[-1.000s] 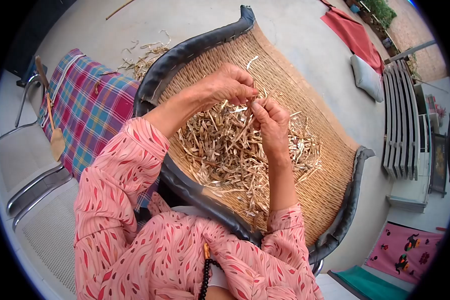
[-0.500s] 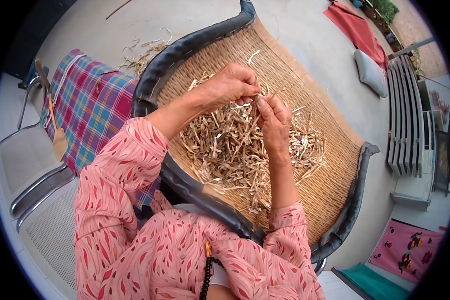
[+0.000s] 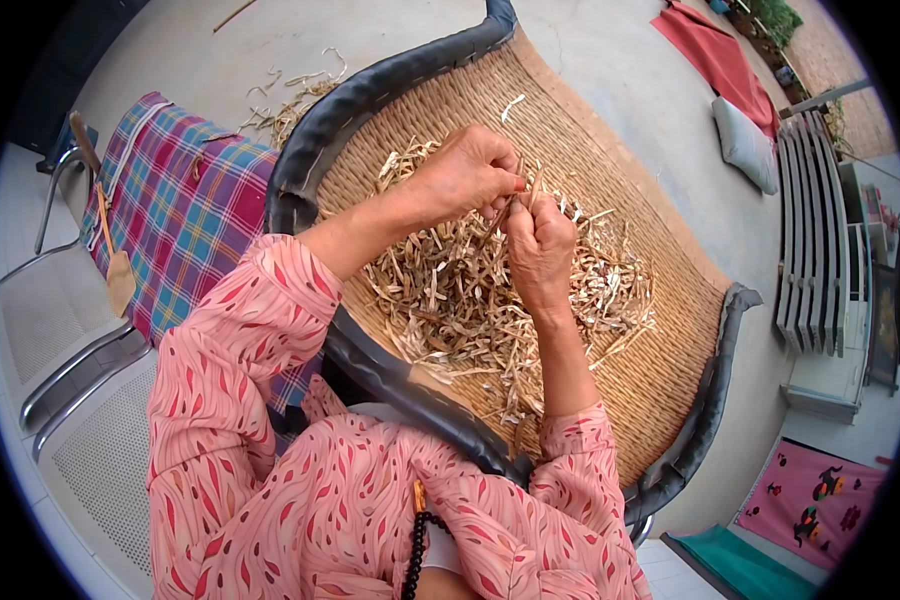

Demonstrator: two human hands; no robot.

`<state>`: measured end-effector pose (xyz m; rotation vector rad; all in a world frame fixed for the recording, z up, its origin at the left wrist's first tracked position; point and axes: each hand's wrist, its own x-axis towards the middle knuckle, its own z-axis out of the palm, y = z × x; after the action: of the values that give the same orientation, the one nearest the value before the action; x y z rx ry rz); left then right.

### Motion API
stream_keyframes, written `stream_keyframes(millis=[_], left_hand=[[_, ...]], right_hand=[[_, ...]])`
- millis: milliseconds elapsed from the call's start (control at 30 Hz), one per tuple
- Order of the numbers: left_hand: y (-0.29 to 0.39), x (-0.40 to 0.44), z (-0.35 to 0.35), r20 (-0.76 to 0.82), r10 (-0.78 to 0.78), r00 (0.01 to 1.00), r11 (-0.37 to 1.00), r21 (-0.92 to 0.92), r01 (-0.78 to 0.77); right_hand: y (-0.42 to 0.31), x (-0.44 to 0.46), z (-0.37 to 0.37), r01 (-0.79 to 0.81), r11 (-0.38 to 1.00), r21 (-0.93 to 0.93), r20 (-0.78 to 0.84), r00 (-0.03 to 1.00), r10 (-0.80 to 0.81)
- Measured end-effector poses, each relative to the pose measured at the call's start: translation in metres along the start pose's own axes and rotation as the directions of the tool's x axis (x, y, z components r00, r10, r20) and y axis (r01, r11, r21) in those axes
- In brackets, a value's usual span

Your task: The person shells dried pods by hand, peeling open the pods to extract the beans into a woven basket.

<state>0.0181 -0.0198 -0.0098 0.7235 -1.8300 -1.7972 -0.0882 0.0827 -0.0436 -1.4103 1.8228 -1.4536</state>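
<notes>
My left hand (image 3: 470,172) hovers above the pile with its thumb and fingers pinched on one end of a thin dry pod (image 3: 523,184). Close beside it, my right hand (image 3: 544,248) has its fingers closed on the same pod, and the fingertips of both hands nearly meet. Beneath them a heap of dry brown and straw-coloured pods and husks (image 3: 460,285) lies on a large woven winnowing tray (image 3: 620,190) with a black bound rim. The tray's near edge rests against my body. My fingers partly cover the pod, so its contents are hidden.
Metal perforated chairs (image 3: 100,430) stand at left, with a plaid cloth (image 3: 185,210) over one and a wooden spatula (image 3: 120,285) leaning there. Loose husks (image 3: 295,110) lie on the floor beyond the tray. A grey cushion (image 3: 743,145) and red cloth (image 3: 715,55) are at far right.
My right hand has turned and shifted slightly left, its fingers curling more tightly on the pod. My left hand has hardly moved.
</notes>
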Motion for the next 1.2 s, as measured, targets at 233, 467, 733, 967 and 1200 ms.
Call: stream_keyframes(millis=[233, 467, 733, 967, 1200], left_hand=[[0.01, 0.001, -0.007, 0.074, -0.198, 0.977, 0.975, -0.088, 0.204], [0.013, 0.004, -0.013, 0.137, -0.261, 0.956, 0.961, -0.058, 0.271], [0.01, 0.004, -0.016, 0.129, -0.258, 0.958, 0.963, -0.046, 0.265], [0.012, 0.0, -0.009, 0.08, -0.319, 0.944, 0.942, -0.08, 0.325], [0.009, -0.002, -0.004, 0.09, -0.31, 0.946, 0.939, -0.128, 0.32]], right_hand=[[-0.002, 0.001, -0.009, -0.136, 0.971, 0.198, 0.097, 0.988, 0.118], [-0.009, 0.003, -0.012, -0.104, 0.977, 0.186, 0.086, 0.992, 0.089], [-0.008, 0.004, -0.016, -0.318, 0.837, 0.446, 0.255, 0.941, 0.222], [-0.012, 0.012, -0.017, -0.386, 0.738, 0.554, 0.256, 0.922, 0.29], [-0.013, 0.009, -0.015, -0.342, 0.833, 0.435, 0.237, 0.936, 0.261]])
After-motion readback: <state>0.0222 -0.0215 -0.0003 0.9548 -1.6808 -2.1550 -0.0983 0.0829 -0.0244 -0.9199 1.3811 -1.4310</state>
